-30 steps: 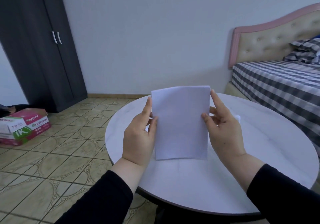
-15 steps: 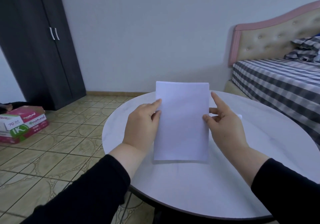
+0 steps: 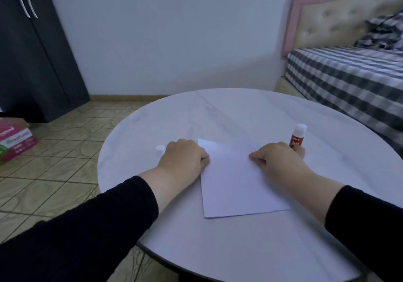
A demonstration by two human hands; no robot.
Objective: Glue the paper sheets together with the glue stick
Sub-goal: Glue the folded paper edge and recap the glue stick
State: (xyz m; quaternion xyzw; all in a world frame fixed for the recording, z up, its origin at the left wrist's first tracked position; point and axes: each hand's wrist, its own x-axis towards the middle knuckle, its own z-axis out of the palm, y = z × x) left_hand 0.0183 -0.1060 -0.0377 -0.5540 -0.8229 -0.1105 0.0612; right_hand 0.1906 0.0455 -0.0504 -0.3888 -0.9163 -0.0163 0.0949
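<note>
- We see the paper sheets point(image 3: 237, 179) lying flat on the round white tabletop point(image 3: 239, 111), near its front edge.
- Our left hand point(image 3: 184, 158) rests on the sheets' left edge, knuckles up; its fingers are curled under, and we cannot tell whether they pinch the paper.
- Our right hand point(image 3: 277, 160) rests on the right edge, likewise curled, with its grip hidden from us.
- The glue stick point(image 3: 297, 138), red with a white top, stands upright just behind the right hand.
- A small white cap point(image 3: 160, 148) lies just left of the left hand.
</note>
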